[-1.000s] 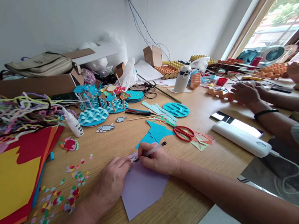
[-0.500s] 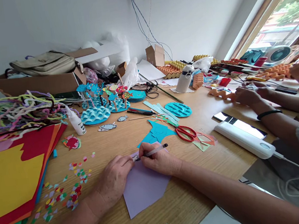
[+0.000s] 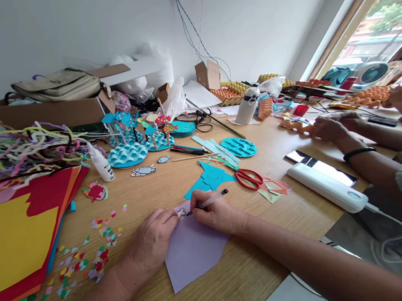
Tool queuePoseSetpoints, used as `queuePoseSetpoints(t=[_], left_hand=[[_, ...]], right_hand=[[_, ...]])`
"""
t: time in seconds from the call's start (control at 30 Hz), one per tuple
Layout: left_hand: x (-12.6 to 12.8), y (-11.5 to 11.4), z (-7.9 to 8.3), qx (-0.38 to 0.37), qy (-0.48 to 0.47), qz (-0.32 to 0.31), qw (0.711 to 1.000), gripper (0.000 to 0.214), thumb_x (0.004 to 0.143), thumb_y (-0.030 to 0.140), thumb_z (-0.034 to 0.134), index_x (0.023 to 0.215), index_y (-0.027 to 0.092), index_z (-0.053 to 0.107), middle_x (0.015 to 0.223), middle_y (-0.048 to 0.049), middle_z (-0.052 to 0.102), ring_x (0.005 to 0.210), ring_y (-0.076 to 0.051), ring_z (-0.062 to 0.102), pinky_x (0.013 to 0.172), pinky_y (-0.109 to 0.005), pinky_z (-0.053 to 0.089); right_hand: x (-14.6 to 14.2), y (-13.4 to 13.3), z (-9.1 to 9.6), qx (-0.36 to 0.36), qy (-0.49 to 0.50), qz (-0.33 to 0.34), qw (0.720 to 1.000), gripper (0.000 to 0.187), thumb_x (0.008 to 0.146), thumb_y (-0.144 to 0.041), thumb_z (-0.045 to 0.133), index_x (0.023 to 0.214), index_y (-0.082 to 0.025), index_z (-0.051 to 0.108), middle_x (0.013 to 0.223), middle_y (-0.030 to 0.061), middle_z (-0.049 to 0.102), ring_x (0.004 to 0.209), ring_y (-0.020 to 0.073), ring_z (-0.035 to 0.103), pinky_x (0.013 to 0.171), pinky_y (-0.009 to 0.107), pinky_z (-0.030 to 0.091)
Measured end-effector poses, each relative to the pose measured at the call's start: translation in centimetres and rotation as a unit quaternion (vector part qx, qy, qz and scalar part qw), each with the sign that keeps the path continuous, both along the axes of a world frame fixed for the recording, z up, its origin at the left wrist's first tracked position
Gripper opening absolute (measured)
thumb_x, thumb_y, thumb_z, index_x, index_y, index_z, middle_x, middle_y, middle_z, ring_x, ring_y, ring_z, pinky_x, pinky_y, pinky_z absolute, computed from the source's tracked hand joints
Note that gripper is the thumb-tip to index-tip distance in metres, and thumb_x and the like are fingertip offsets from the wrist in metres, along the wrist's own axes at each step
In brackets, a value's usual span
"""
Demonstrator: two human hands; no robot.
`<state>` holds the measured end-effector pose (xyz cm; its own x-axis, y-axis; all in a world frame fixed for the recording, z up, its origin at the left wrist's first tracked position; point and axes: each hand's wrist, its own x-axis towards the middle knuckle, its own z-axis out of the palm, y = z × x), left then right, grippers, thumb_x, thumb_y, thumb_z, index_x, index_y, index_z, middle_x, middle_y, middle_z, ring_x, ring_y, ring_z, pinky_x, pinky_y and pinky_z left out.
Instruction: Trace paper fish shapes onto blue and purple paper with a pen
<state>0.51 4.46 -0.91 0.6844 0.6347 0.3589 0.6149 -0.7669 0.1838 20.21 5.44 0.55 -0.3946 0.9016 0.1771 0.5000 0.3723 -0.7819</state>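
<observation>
Your right hand point(image 3: 218, 212), at lower centre of the frame, is curled around a pen point(image 3: 213, 199), fingers pinched near its tip, wrist resting on the purple paper point(image 3: 192, 250). The pen's tip meets the paper's upper edge beside a small drawn shape. Your left hand point(image 3: 151, 238) lies palm down, fingers loosely bent, pressing the paper's left edge onto the wooden table point(image 3: 146, 187). Red scissors point(image 3: 248, 178) lie just right of centre.

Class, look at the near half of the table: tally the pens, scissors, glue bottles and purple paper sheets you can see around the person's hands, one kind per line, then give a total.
Pen: 1
Red scissors: 1
Glue bottle: 1
Purple paper sheet: 1
Total: 4
</observation>
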Motion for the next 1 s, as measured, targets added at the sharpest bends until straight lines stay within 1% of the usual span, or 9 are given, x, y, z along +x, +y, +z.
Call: queuePoseSetpoints(t=[0.13, 0.3, 0.4, 0.53, 0.67, 0.87, 1.0], left_hand=[[0.0, 0.0, -0.1, 0.004, 0.009, 0.004, 1.0, 0.035, 0.08, -0.005, 0.036, 0.093, 0.014, 0.063, 0.095, -0.0071, 0.065, 0.086, -0.021, 0.056, 0.074, -0.034, 0.049], [0.0, 0.0, -0.4, 0.033, 0.008, -0.007, 0.999, 0.038, 0.084, -0.002, 0.033, 0.102, 0.015, 0.062, 0.099, -0.0078, 0.064, 0.089, -0.021, 0.056, 0.075, -0.034, 0.05], [-0.1, 0.1, -0.5, 0.038, 0.014, -0.01, 0.999, 0.038, 0.086, 0.001, 0.031, 0.104, 0.015, 0.061, 0.099, -0.0074, 0.064, 0.089, -0.02, 0.055, 0.076, -0.034, 0.05], [-0.1, 0.1, -0.7, 0.05, 0.029, -0.009, 0.998, 0.035, 0.089, 0.005, 0.033, 0.108, 0.016, 0.06, 0.099, -0.0073, 0.064, 0.088, -0.02, 0.055, 0.075, -0.035, 0.05], [-0.1, 0.2, -1.0, 0.06, 0.038, -0.012, 0.997, 0.03, 0.089, 0.007, 0.038, 0.107, 0.015, 0.061, 0.1, -0.0085, 0.064, 0.087, -0.021, 0.055, 0.074, -0.035, 0.05], [0.0, 0.1, -1.0, 0.043, 0.032, -0.011, 0.998, 0.026, 0.089, 0.009, 0.043, 0.106, 0.016, 0.06, 0.099, -0.0073, 0.063, 0.086, -0.021, 0.054, 0.075, -0.035, 0.049], [0.1, 0.1, -0.9, 0.041, 0.034, -0.01, 0.999, 0.024, 0.089, 0.011, 0.044, 0.105, 0.015, 0.061, 0.099, -0.0077, 0.063, 0.086, -0.022, 0.054, 0.076, -0.036, 0.049]], right_hand=[[0.2, 0.0, -0.1, -0.013, 0.008, -0.014, 1.0, 0.015, 0.065, -0.005, 0.045, 0.068, -0.02, 0.047, 0.052, -0.0069, 0.046, 0.049, 0.0088, 0.041, 0.048, 0.019, 0.03], [0.2, 0.0, -0.2, -0.03, 0.01, -0.031, 0.999, 0.015, 0.065, -0.006, 0.045, 0.068, -0.02, 0.047, 0.052, -0.0067, 0.047, 0.05, 0.0093, 0.042, 0.048, 0.019, 0.031], [0.1, 0.0, -0.1, -0.03, 0.011, -0.038, 0.999, 0.015, 0.065, -0.006, 0.045, 0.067, -0.02, 0.046, 0.051, -0.007, 0.046, 0.05, 0.0091, 0.041, 0.048, 0.019, 0.03], [0.1, 0.0, -0.2, -0.025, 0.011, -0.041, 0.999, 0.015, 0.066, -0.006, 0.046, 0.068, -0.02, 0.046, 0.052, -0.007, 0.047, 0.05, 0.009, 0.041, 0.048, 0.019, 0.03], [0.0, 0.0, -0.3, -0.017, 0.011, -0.045, 0.999, 0.014, 0.066, -0.006, 0.047, 0.069, -0.02, 0.046, 0.052, -0.0071, 0.046, 0.05, 0.0089, 0.041, 0.048, 0.02, 0.03], [-0.1, 0.0, -0.3, -0.029, 0.019, -0.046, 0.998, 0.013, 0.067, -0.007, 0.046, 0.069, -0.02, 0.046, 0.052, -0.0073, 0.045, 0.049, 0.0088, 0.04, 0.048, 0.019, 0.03], [-0.3, 0.1, -0.2, -0.011, 0.008, -0.044, 0.999, 0.012, 0.067, -0.009, 0.045, 0.068, -0.02, 0.046, 0.055, -0.0062, 0.046, 0.051, 0.0093, 0.041, 0.049, 0.02, 0.03]])
